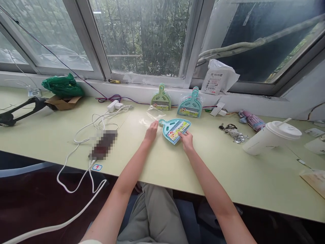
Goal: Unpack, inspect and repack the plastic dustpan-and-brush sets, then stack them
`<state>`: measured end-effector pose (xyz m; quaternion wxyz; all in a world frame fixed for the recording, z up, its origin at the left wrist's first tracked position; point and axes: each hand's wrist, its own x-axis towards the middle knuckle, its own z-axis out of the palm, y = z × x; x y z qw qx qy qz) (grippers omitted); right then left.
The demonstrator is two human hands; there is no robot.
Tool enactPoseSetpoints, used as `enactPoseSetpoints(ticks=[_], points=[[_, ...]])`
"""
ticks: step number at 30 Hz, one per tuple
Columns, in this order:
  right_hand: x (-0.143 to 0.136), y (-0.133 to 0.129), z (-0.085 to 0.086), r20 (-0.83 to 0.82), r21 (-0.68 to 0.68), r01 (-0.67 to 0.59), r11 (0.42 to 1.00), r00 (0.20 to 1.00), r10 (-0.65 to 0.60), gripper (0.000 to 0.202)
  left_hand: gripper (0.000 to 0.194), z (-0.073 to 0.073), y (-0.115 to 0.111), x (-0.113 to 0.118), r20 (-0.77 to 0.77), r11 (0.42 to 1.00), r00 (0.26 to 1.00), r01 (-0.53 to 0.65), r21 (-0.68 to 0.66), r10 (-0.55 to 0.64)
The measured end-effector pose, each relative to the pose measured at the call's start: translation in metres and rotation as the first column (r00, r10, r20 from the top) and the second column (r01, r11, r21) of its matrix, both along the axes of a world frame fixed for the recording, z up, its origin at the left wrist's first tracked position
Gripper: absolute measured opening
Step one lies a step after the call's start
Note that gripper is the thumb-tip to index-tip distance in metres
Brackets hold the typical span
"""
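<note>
Presently, the right hand (pixel 187 140) grips the dustpan (pixel 174 128) by its wide end; left hand (pixel 151 131) beside the handle (pixel 162 122), grip indeterminable.

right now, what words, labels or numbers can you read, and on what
Blue-edged white sticker: red "4" or "9", unclear.
Yellow label on held turquoise plastic dustpan: too small.
Farther green dustpan, farther turquoise dustpan: labels too small.
White plastic bag: print too blurred.
Other print: illegible.
</note>
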<state>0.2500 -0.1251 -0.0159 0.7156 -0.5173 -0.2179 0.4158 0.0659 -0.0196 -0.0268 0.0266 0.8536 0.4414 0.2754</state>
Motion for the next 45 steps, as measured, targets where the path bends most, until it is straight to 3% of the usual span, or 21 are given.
enactPoseSetpoints(ticks=[4, 9, 10, 12, 13, 15, 17, 18, 20, 22, 25, 27, 30, 33, 35, 37, 39, 40, 45], points=[[0.000, 0.001, 0.003, 0.004, -0.016, -0.153, 0.988, 0.988, 0.153, 0.023, 0.060, 0.006, -0.004, 0.002, 0.013, 0.985, 0.985, 0.172, 0.020, -0.172], [0.003, 0.005, -0.001, -0.121, 0.011, -0.119, 0.993, 0.985, 0.119, 0.016, 0.049, 0.023, -0.025, 0.013, 0.194, 0.941, 0.922, 0.337, 0.020, -0.334], [0.003, 0.005, -0.002, -0.147, 0.015, -0.104, 0.994, 0.984, 0.105, 0.015, 0.047, 0.027, -0.030, 0.016, 0.259, 0.948, 0.914, 0.316, 0.032, -0.313], [0.004, 0.005, -0.002, -0.186, 0.037, -0.075, 0.997, 0.979, 0.080, 0.015, 0.055, 0.033, -0.037, 0.023, 0.462, 0.986, 0.873, 0.166, 0.024, -0.158], [0.004, 0.006, -0.001, -0.198, 0.054, -0.060, 0.997, 0.978, 0.070, 0.016, 0.063, 0.034, -0.038, 0.026, 0.593, 0.998, 0.805, 0.057, -0.020, -0.034], [0.004, 0.006, 0.000, -0.207, 0.087, -0.040, 0.995, 0.977, 0.057, 0.017, 0.076, 0.035, -0.034, 0.031, 0.805, 0.977, 0.559, -0.057, -0.205, 0.201], [0.003, 0.007, 0.001, -0.205, 0.103, -0.030, 0.994, 0.977, 0.051, 0.017, 0.074, 0.033, -0.026, 0.036, 0.872, 0.905, 0.351, 0.129, -0.405, 0.340], [0.003, 0.007, 0.001, -0.205, 0.107, -0.029, 0.994, 0.978, 0.051, 0.017, 0.069, 0.031, -0.023, 0.039, 0.874, 0.836, 0.311, 0.296, -0.462, 0.373], [0.002, 0.007, 0.002, -0.208, 0.120, -0.022, 0.993, 0.977, 0.047, 0.017, 0.056, 0.027, -0.022, 0.046, 0.874, 0.644, 0.314, 0.590, -0.486, 0.372], [0.003, 0.006, 0.003, -0.205, 0.149, 0.007, 0.989, 0.978, 0.024, 0.019, 0.048, 0.024, -0.030, 0.055, 0.882, 0.498, 0.334, 0.732, -0.465, 0.333], [0.005, 0.006, 0.004, -0.195, 0.196, 0.111, 0.974, 0.978, -0.072, 0.024, 0.045, 0.022, -0.048, 0.070, 0.888, 0.357, 0.360, 0.820, -0.447, 0.285], [0.008, 0.006, 0.005, -0.199, 0.191, 0.165, 0.968, 0.972, -0.126, 0.026, 0.045, 0.022, -0.054, 0.077, 0.898, 0.311, 0.354, 0.850, -0.425, 0.261], [0.012, 0.008, 0.005, -0.199, 0.151, 0.151, 0.977, 0.973, -0.119, 0.026, 0.043, 0.022, -0.052, 0.082, 0.900, 0.376, 0.307, 0.830, -0.412, 0.309], [0.017, 0.009, 0.008, -0.173, 0.151, 0.060, 0.987, 0.984, -0.034, 0.026, 0.044, 0.021, -0.045, 0.078, 0.872, 0.421, 0.332, 0.776, -0.470, 0.361], [0.020, 0.008, 0.012, -0.157, 0.165, 0.021, 0.986, 0.988, 0.005, 0.025, 0.047, 0.022, -0.045, 0.075, 0.860, 0.381, 0.393, 0.778, -0.500, 0.327], [0.023, 0.006, 0.016, -0.157, 0.189, 0.035, 0.981, 0.988, -0.005, 0.024, 0.049, 0.023, -0.049, 0.074, 0.858, 0.284, 0.443, 0.815, -0.506, 0.258], [0.024, 0.005, 0.019, -0.176, 0.216, 0.095, 0.972, 0.983, -0.057, 0.024, 0.048, 0.026, -0.055, 0.078, 0.867, 0.205, 0.447, 0.848, -0.489, 0.220], [0.024, 0.005, 0.020, -0.184, 0.228, 0.132, 0.965, 0.979, -0.090, 0.024, 0.047, 0.027, -0.058, 0.082, 0.876, 0.206, 0.429, 0.857, -0.472, 0.222], [0.025, 0.004, 0.016, -0.158, 0.220, 0.199, 0.955, 0.973, -0.166, 0.029, 0.046, 0.033, -0.059, 0.104, 0.925, 0.448, 0.245, 0.819, -0.358, 0.291]])
